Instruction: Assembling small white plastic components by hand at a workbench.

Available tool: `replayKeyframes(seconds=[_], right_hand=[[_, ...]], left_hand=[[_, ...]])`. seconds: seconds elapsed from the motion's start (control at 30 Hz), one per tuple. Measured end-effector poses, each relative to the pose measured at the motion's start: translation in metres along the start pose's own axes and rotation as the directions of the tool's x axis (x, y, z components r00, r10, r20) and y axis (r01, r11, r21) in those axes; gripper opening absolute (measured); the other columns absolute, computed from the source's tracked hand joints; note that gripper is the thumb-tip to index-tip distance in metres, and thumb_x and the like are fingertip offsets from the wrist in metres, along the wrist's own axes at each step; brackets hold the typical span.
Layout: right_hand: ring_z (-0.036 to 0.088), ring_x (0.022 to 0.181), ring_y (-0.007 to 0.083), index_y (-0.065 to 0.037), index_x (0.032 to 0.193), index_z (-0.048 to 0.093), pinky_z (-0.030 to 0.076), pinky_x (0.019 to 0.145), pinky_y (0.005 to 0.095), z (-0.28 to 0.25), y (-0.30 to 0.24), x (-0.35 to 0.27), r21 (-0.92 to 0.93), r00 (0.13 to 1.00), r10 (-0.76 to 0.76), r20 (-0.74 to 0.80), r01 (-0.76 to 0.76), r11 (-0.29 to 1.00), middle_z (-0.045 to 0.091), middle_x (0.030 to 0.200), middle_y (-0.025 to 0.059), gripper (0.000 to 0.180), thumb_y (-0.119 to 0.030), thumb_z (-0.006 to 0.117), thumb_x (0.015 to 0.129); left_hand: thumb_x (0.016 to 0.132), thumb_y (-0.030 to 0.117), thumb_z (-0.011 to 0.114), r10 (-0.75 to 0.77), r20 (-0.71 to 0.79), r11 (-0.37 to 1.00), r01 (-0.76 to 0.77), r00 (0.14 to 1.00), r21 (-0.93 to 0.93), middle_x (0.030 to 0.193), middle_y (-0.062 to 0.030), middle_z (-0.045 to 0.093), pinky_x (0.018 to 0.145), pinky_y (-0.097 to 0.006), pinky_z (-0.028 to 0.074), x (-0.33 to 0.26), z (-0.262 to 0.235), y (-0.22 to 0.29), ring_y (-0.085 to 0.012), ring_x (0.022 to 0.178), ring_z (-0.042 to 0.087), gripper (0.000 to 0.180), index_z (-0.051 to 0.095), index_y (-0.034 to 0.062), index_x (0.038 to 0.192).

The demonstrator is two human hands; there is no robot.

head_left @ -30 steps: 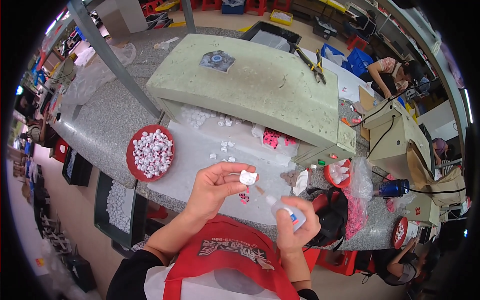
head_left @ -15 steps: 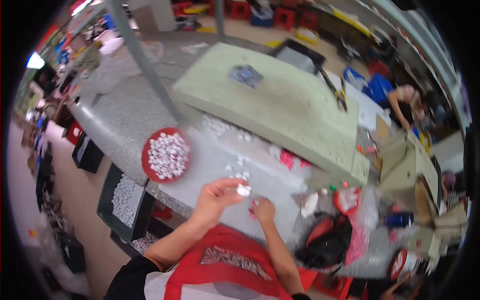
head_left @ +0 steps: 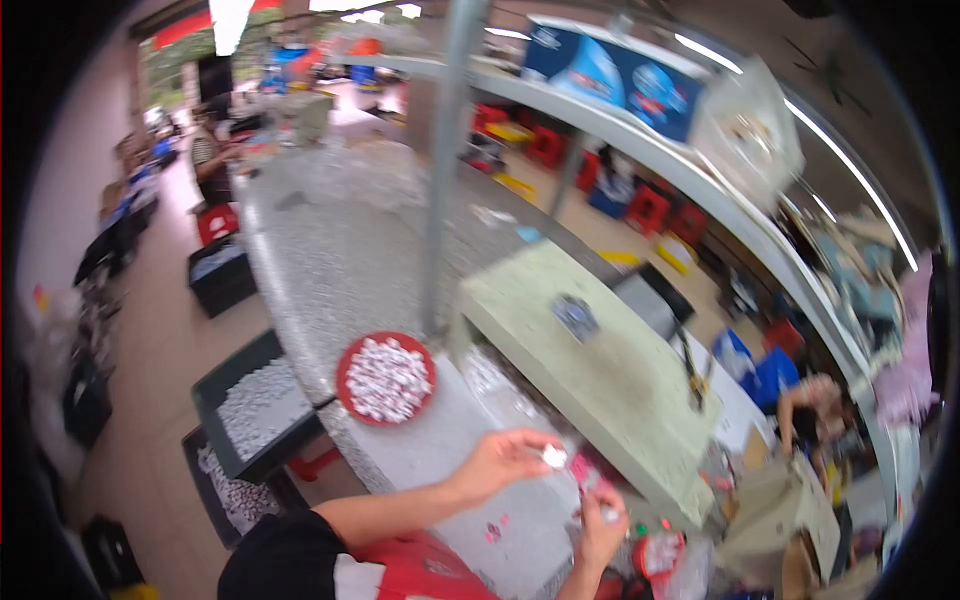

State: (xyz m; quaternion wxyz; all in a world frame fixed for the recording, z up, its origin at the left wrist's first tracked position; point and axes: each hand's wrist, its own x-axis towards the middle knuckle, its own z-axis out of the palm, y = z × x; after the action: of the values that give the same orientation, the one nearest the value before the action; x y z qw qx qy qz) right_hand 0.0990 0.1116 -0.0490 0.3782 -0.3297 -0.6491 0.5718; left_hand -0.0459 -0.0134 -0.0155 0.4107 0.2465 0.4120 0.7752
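Observation:
Between the thumb and fingers of my left hand (head_left: 500, 465) is a small white piece (head_left: 553, 457), held above the work surface. My right hand (head_left: 603, 525) is to its right and a little nearer, fingers curled together; what they grip is too small and blurred to make out. Beyond the hands, small pink pieces (head_left: 588, 468) lie beside the pale green machine casing (head_left: 590, 370). A few more pink pieces (head_left: 494, 530) rest on the pale sheet (head_left: 455, 545) nearer me. Left of my hands, a red bowl (head_left: 342, 395) is heaped with small white pieces.
Dark bins (head_left: 262, 462) of white pieces stand on the floor to the left. A grey post (head_left: 445, 200) rises from the speckled table (head_left: 335, 240). Pliers (head_left: 695, 370) lie on the casing. Another person (head_left: 815, 400) works at far right, and one more (head_left: 208, 160) at far left.
The view has swung up and left, so the scene sits lower and further right. My right hand has left the pink pieces on the sheet and is raised, closer to the casing. My left keeps the white piece.

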Motion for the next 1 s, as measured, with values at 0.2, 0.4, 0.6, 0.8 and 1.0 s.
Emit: replayKeyframes(seconds=[0.2, 0.4, 0.6, 0.8, 1.0], right_hand=[[0.053, 0.058, 0.0088, 0.002, 0.077, 0.060, 0.043, 0.051, 0.0187, 0.005, -0.093, -0.013, 0.158, 0.989, -0.101, 0.104, 0.084, 0.984, 0.059, 0.070, 0.0056, 0.010, 0.005, 0.065, 0.068], [0.053, 0.068, 0.0074, 0.001, 0.078, 0.061, 0.042, 0.062, 0.0193, -0.009, -0.088, -0.029, 0.161, 0.980, -0.114, 0.160, 0.088, 0.983, 0.059, 0.074, 0.0036, 0.010, 0.002, 0.067, 0.071], [0.052, 0.067, 0.0082, 0.003, 0.076, 0.058, 0.040, 0.057, 0.0196, -0.011, -0.082, -0.047, 0.152, 0.983, -0.184, 0.020, 0.179, 0.972, 0.057, 0.077, 0.0050, 0.012, 0.005, 0.066, 0.068], [0.049, 0.063, 0.0060, 0.001, 0.087, 0.063, 0.040, 0.057, 0.0184, -0.013, -0.092, -0.052, 0.107, 0.972, -0.221, 0.082, 0.212, 0.971, 0.057, 0.076, 0.0038, 0.020, 0.004, 0.069, 0.068], [0.050, 0.061, 0.0076, 0.002, 0.087, 0.063, 0.039, 0.055, 0.0186, -0.031, -0.091, -0.043, -0.021, 0.924, -0.377, 0.071, 0.379, 0.925, 0.058, 0.074, 0.0060, 0.021, 0.004, 0.069, 0.067]], left_hand=[[0.075, -0.012, 0.055, 0.155, 0.093, 0.979, -0.165, 0.983, 0.115, 0.107, -0.0147, 0.055, 0.082, -0.027, 0.048, 0.006, 0.041, 0.015, -0.0197, 0.097, 0.056, 0.030, 0.053, -0.0056, 0.104], [0.073, -0.016, 0.054, 0.226, 0.223, 0.956, -0.260, 0.948, 0.136, 0.108, -0.0175, 0.052, 0.084, -0.030, 0.049, -0.013, 0.049, 0.005, -0.0228, 0.097, 0.055, 0.030, 0.055, -0.0063, 0.102], [0.073, -0.016, 0.054, 0.210, 0.290, 0.945, -0.270, 0.934, 0.183, 0.108, -0.0193, 0.052, 0.083, -0.031, 0.050, -0.028, 0.059, 0.014, -0.0229, 0.096, 0.056, 0.026, 0.057, -0.0065, 0.097], [0.074, -0.012, 0.056, 0.195, 0.299, 0.973, -0.224, 0.934, 0.063, 0.106, -0.0197, 0.054, 0.080, -0.029, 0.050, -0.030, 0.060, 0.012, -0.0224, 0.095, 0.057, 0.026, 0.058, -0.0063, 0.099], [0.075, -0.010, 0.056, 0.237, 0.346, 0.935, -0.310, 0.908, 0.172, 0.104, -0.0190, 0.055, 0.078, -0.029, 0.050, -0.020, 0.074, 0.002, -0.0217, 0.093, 0.057, 0.024, 0.058, -0.0065, 0.099]])
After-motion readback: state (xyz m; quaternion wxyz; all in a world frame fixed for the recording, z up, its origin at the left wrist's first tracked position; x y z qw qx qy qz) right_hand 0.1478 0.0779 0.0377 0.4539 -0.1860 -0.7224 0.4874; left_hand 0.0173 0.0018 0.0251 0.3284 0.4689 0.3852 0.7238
